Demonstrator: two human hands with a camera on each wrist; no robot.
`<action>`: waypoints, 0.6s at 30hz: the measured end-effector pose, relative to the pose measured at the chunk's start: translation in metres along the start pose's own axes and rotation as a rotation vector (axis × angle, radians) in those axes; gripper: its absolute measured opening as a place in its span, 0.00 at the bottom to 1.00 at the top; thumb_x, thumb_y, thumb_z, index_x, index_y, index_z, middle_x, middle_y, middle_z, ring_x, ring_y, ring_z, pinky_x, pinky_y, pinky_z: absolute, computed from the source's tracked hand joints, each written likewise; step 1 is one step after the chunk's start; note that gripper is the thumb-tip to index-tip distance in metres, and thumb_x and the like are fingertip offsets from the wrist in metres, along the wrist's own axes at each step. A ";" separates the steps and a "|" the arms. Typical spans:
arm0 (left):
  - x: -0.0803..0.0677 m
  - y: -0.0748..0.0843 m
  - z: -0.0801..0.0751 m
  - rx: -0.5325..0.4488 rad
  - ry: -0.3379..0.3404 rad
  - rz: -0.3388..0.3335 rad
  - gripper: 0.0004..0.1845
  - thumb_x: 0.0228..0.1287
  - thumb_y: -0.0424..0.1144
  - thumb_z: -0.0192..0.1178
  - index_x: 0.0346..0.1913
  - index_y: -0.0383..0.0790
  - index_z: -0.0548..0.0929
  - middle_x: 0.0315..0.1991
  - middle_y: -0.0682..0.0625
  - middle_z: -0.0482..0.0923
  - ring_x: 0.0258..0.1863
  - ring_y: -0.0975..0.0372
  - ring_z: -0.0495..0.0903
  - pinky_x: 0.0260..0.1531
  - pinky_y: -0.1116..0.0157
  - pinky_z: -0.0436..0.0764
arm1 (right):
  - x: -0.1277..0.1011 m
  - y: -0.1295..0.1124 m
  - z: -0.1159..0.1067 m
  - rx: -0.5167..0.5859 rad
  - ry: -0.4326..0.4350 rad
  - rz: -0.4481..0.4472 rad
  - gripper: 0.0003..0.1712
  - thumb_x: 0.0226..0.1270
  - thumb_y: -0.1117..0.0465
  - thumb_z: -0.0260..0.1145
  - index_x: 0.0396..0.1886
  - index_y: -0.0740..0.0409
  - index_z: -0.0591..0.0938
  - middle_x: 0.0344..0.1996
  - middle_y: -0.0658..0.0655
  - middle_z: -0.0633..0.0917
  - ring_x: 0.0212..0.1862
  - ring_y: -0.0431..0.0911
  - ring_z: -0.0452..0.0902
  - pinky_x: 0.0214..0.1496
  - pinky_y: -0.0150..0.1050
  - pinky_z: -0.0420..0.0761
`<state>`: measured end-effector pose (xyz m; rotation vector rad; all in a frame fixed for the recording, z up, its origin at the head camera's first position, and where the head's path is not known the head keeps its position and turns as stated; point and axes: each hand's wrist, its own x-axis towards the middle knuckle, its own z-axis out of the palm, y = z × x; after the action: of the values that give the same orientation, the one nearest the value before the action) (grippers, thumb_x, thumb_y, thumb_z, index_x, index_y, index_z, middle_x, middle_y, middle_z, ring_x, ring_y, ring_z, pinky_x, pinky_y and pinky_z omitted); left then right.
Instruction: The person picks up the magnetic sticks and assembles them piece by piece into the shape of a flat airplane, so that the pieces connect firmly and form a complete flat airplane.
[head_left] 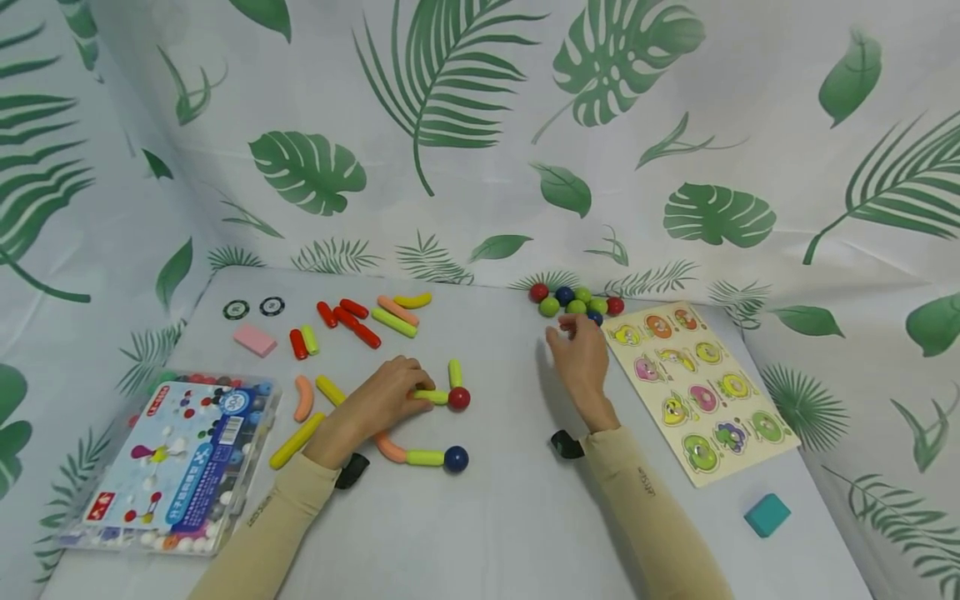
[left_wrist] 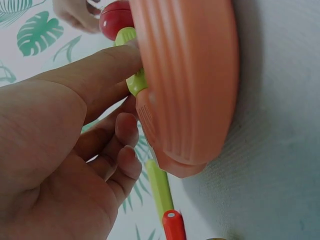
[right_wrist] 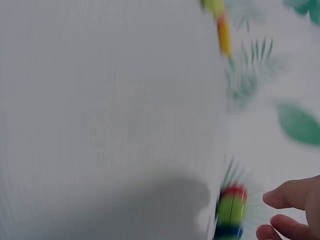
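My left hand [head_left: 375, 402] pinches a yellow-green stick [head_left: 430, 397] between thumb and fingers, low over the table. This stick joins a red ball [head_left: 459, 398], from which a second yellow-green stick [head_left: 454, 373] points away toward the back. Large and close in the left wrist view is a ribbed orange curved stick [left_wrist: 190, 85]. Beside the left hand, an orange curve leads into another yellow-green stick [head_left: 424, 457] tipped with a dark blue ball [head_left: 456, 459]. With thumb and fingers apart, my right hand [head_left: 585, 358] reaches to a cluster of red, green and blue balls [head_left: 576, 307].
Left lies a clear parts box [head_left: 251, 467] with a printed sheet. Behind it are a pink block [head_left: 255, 340], two dark discs [head_left: 272, 306] and loose red sticks [head_left: 358, 327]. A fruit puzzle board [head_left: 701, 392] and teal block [head_left: 767, 515] are on the right.
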<state>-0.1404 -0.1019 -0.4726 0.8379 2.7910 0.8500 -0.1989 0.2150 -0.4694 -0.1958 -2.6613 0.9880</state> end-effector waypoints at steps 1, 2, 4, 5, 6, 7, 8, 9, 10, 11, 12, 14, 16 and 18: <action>0.000 0.000 0.000 0.004 0.001 0.002 0.13 0.62 0.41 0.72 0.48 0.41 0.89 0.41 0.51 0.82 0.41 0.60 0.72 0.42 0.65 0.76 | 0.005 0.007 -0.004 -0.019 0.024 0.007 0.18 0.68 0.57 0.69 0.51 0.64 0.82 0.44 0.62 0.84 0.47 0.55 0.76 0.46 0.48 0.75; 0.000 0.000 0.000 0.005 0.002 0.002 0.13 0.62 0.41 0.72 0.48 0.41 0.89 0.42 0.51 0.82 0.41 0.60 0.72 0.42 0.65 0.76 | 0.009 0.012 -0.007 -0.041 0.042 0.014 0.18 0.68 0.57 0.68 0.51 0.65 0.82 0.46 0.64 0.82 0.49 0.57 0.75 0.48 0.50 0.74; 0.001 0.000 0.000 0.006 0.004 0.005 0.13 0.62 0.41 0.73 0.47 0.41 0.89 0.41 0.51 0.82 0.41 0.61 0.72 0.42 0.65 0.76 | 0.015 0.021 -0.012 -0.077 0.049 0.027 0.19 0.68 0.58 0.68 0.53 0.67 0.81 0.49 0.67 0.80 0.52 0.59 0.73 0.51 0.53 0.74; 0.001 0.000 0.000 0.008 0.006 0.006 0.13 0.61 0.41 0.73 0.47 0.41 0.89 0.41 0.51 0.82 0.41 0.61 0.72 0.42 0.65 0.76 | 0.017 0.025 -0.014 -0.098 0.044 0.034 0.20 0.68 0.58 0.68 0.53 0.68 0.80 0.51 0.68 0.79 0.54 0.60 0.72 0.52 0.55 0.73; 0.001 0.000 0.000 0.005 0.007 0.007 0.13 0.61 0.40 0.73 0.47 0.41 0.89 0.41 0.51 0.82 0.41 0.61 0.72 0.42 0.65 0.76 | 0.019 0.028 -0.015 -0.118 0.036 0.041 0.21 0.68 0.58 0.68 0.54 0.68 0.80 0.52 0.69 0.78 0.55 0.61 0.71 0.53 0.56 0.73; 0.001 0.000 0.000 0.005 0.009 0.009 0.13 0.61 0.40 0.73 0.47 0.41 0.89 0.41 0.51 0.82 0.41 0.60 0.72 0.42 0.65 0.76 | 0.021 0.031 -0.016 -0.137 0.026 0.043 0.22 0.68 0.58 0.68 0.54 0.69 0.80 0.53 0.70 0.77 0.56 0.62 0.71 0.54 0.57 0.73; 0.001 0.000 0.001 0.004 0.007 0.008 0.13 0.61 0.40 0.73 0.47 0.41 0.89 0.41 0.51 0.82 0.41 0.60 0.72 0.42 0.65 0.76 | 0.022 0.033 -0.016 -0.148 0.014 0.047 0.22 0.67 0.58 0.68 0.54 0.69 0.79 0.53 0.71 0.77 0.56 0.63 0.71 0.55 0.58 0.73; 0.001 0.000 0.001 0.005 0.007 0.012 0.13 0.61 0.40 0.73 0.47 0.41 0.89 0.41 0.51 0.82 0.41 0.61 0.72 0.42 0.65 0.76 | 0.023 0.035 -0.017 -0.159 0.001 0.051 0.23 0.67 0.57 0.68 0.55 0.69 0.79 0.54 0.71 0.77 0.57 0.63 0.71 0.56 0.58 0.73; 0.002 -0.001 0.001 0.004 0.005 0.012 0.13 0.61 0.40 0.73 0.47 0.41 0.89 0.41 0.51 0.82 0.41 0.61 0.72 0.42 0.65 0.76 | 0.023 0.036 -0.017 -0.170 -0.010 0.053 0.23 0.67 0.57 0.68 0.55 0.69 0.79 0.54 0.71 0.77 0.57 0.63 0.72 0.56 0.59 0.73; 0.002 -0.001 0.001 0.004 0.003 0.011 0.13 0.61 0.40 0.73 0.47 0.41 0.89 0.41 0.51 0.82 0.41 0.61 0.72 0.42 0.65 0.76 | 0.023 0.038 -0.016 -0.180 -0.020 0.054 0.23 0.68 0.57 0.68 0.55 0.69 0.79 0.53 0.71 0.78 0.56 0.63 0.72 0.56 0.59 0.73; 0.002 -0.001 0.001 0.003 0.000 0.010 0.13 0.61 0.40 0.73 0.47 0.41 0.89 0.40 0.52 0.82 0.41 0.61 0.72 0.42 0.65 0.76 | 0.023 0.039 -0.016 -0.190 -0.027 0.057 0.23 0.68 0.57 0.68 0.55 0.68 0.79 0.53 0.71 0.78 0.56 0.63 0.73 0.56 0.59 0.74; 0.002 -0.002 0.002 0.003 -0.006 0.007 0.13 0.61 0.40 0.73 0.47 0.41 0.89 0.41 0.52 0.82 0.41 0.61 0.72 0.41 0.66 0.76 | 0.024 0.040 -0.015 -0.203 -0.040 0.064 0.23 0.68 0.56 0.68 0.54 0.68 0.78 0.51 0.70 0.79 0.54 0.62 0.73 0.54 0.58 0.74; 0.002 -0.002 0.002 0.002 -0.011 0.004 0.13 0.61 0.40 0.73 0.48 0.42 0.89 0.41 0.52 0.82 0.41 0.61 0.71 0.42 0.66 0.76 | 0.022 0.039 -0.015 -0.208 -0.059 0.068 0.23 0.68 0.55 0.67 0.54 0.67 0.78 0.48 0.68 0.79 0.51 0.61 0.73 0.51 0.56 0.74; 0.002 -0.003 0.002 0.004 -0.013 0.005 0.13 0.62 0.41 0.73 0.48 0.42 0.89 0.41 0.53 0.81 0.42 0.61 0.71 0.42 0.66 0.76 | 0.020 0.036 -0.013 -0.196 -0.087 0.071 0.23 0.68 0.53 0.67 0.53 0.67 0.78 0.46 0.67 0.80 0.48 0.59 0.74 0.49 0.54 0.75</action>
<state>-0.1429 -0.1017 -0.4753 0.8477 2.7823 0.8367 -0.2125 0.2550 -0.4793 -0.2977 -2.8487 0.7709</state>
